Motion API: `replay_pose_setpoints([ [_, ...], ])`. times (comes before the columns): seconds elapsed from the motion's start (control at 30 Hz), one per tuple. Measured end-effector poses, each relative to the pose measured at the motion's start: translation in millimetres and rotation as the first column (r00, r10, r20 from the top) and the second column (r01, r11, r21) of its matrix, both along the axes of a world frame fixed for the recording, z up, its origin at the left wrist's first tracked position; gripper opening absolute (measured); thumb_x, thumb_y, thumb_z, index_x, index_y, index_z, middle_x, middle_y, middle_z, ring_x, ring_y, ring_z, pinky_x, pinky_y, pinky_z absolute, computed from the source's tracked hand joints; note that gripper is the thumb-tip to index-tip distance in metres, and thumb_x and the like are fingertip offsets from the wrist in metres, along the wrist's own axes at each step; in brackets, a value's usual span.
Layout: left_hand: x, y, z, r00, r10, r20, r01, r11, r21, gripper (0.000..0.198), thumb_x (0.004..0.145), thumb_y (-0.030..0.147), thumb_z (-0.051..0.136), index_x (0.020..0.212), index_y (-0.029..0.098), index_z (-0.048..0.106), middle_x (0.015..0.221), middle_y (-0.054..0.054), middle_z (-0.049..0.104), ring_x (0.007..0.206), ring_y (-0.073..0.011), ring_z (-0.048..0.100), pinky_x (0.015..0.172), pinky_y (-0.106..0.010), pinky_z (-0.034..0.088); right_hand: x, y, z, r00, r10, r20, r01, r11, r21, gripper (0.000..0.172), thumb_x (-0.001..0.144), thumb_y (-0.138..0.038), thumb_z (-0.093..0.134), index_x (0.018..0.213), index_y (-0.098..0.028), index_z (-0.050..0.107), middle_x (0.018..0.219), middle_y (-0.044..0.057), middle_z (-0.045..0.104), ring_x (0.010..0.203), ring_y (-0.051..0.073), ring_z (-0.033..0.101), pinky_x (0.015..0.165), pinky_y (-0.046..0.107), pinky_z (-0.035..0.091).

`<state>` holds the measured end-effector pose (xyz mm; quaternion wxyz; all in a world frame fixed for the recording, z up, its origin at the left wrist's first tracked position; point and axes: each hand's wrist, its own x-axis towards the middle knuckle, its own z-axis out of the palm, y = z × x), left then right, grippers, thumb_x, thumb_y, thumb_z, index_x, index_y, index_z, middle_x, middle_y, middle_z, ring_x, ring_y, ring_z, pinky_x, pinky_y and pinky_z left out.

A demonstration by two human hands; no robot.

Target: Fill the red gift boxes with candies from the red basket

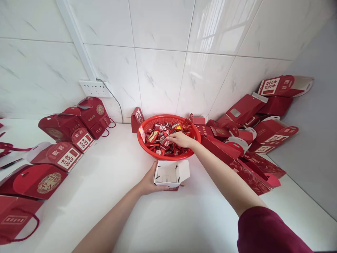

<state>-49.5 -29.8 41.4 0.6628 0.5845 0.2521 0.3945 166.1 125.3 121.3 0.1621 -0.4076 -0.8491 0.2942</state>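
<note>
A red basket (171, 157) near the wall holds many wrapped candies (153, 137), mostly red. My right hand (180, 139) reaches over its right rim, fingers pinched on a red candy packet (165, 143). In front of the basket, my left hand (150, 180) is wrapped round the left side of a small box (167, 172). The box is white inside, with its top open and a white flap sticking out to the right. No candy shows inside it.
Red gift boxes (56, 180) stand in a row on the left of the white table (110, 168). More red boxes (237, 111) are piled at the right. One small red box (137, 119) stands behind the basket. A socket strip (95, 88) with a cable is on the tiled wall.
</note>
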Motion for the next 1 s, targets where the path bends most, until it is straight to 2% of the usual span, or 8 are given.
replay_pose_setpoints([
  [0.13,3,-2,1.1,1.0,-0.021,0.005,0.021,1.0,-0.023,0.094,0.064,0.032,0.091,0.141,0.021,0.037,0.137,-0.024,0.055,0.125,-0.0433,0.057,0.101,-0.065,0.044,7,-23,0.9,0.981,-0.061,-0.183,0.047,0.996,-0.076,0.048,0.098,-0.052,0.044,0.091,-0.015,0.073,0.078,0.004,0.071,0.075,0.019,0.069,0.076,0.029,0.053],
  [0.3,6,-3,0.0,1.0,-0.012,0.012,0.012,1.0,0.023,0.088,0.069,0.024,0.088,0.14,0.019,0.036,0.139,-0.024,0.055,0.124,-0.0406,0.059,0.101,-0.06,0.046,13,-66,4.9,0.915,-0.116,-0.387,0.056,0.985,-0.162,0.041,0.093,-0.056,0.051,0.102,-0.019,0.064,0.076,0.001,0.067,0.067,0.016,0.069,0.066,0.028,0.056],
  [0.47,9,-3,-0.3,0.999,-0.039,0.026,0.037,0.996,0.077,0.083,0.073,0.017,0.084,0.141,0.02,0.036,0.135,-0.025,0.058,0.121,-0.0392,0.061,0.1,-0.057,0.048,15,-108,7.3,0.819,-0.165,-0.549,0.069,0.979,-0.191,0.03,0.092,-0.049,0.057,0.093,-0.019,0.06,0.079,0.001,0.065,0.067,0.015,0.066,0.064,0.026,0.054],
  [0.63,5,-2,0.0,0.995,0.064,-0.075,-0.055,0.992,0.117,0.086,0.066,0.018,0.088,0.139,0.018,0.042,0.134,-0.023,0.059,0.122,-0.0393,0.06,0.102,-0.054,0.047,14,-137,-1.7,0.958,-0.112,-0.263,0.146,0.983,0.114,0.009,0.09,-0.021,0.061,0.082,-0.019,0.066,0.08,0.002,0.068,0.072,0.015,0.062,0.068,0.026,0.047],
  [0.7,4,-2,1.4,0.987,0.09,-0.132,-0.074,0.99,0.117,0.087,0.064,0.02,0.089,0.138,0.018,0.043,0.136,-0.022,0.058,0.123,-0.0386,0.059,0.104,-0.053,0.046,17,-144,-3.5,0.974,-0.117,-0.193,0.151,0.974,0.169,0.008,0.088,-0.016,0.061,0.082,-0.018,0.066,0.085,0.003,0.07,0.077,0.016,0.063,0.071,0.026,0.046],
  [0.77,5,-3,4.0,0.99,0.065,-0.125,-0.053,0.994,0.094,0.085,0.067,0.022,0.088,0.139,0.019,0.042,0.136,-0.021,0.058,0.123,-0.0378,0.059,0.105,-0.053,0.046,23,-146,-1.2,0.978,-0.144,-0.154,0.17,0.972,0.166,0.009,0.09,-0.017,0.06,0.085,-0.019,0.067,0.088,0.004,0.071,0.078,0.016,0.064,0.071,0.025,0.047],
  [0.9,10,-6,7.8,0.999,-0.036,-0.035,0.037,0.999,0.037,0.082,0.074,0.028,0.084,0.14,0.019,0.036,0.134,-0.021,0.059,0.121,-0.0378,0.061,0.103,-0.057,0.045,33,-133,12.3,0.981,-0.19,-0.044,0.195,0.959,0.207,0.02,0.098,-0.027,0.049,0.097,-0.02,0.068,0.099,0.006,0.072,0.088,0.018,0.066,0.078,0.026,0.047],
  [1.0,7,-4,4.5,0.996,-0.023,-0.086,0.028,0.998,0.054,0.087,0.073,0.034,0.084,0.141,0.019,0.032,0.136,-0.021,0.056,0.124,-0.0367,0.059,0.104,-0.057,0.044,32,-104,20.8,0.961,-0.191,0.199,0.143,0.962,0.233,0.035,0.103,-0.026,0.036,0.107,-0.017,0.069,0.107,0.011,0.071,0.096,0.023,0.065,0.082,0.031,0.047],
])
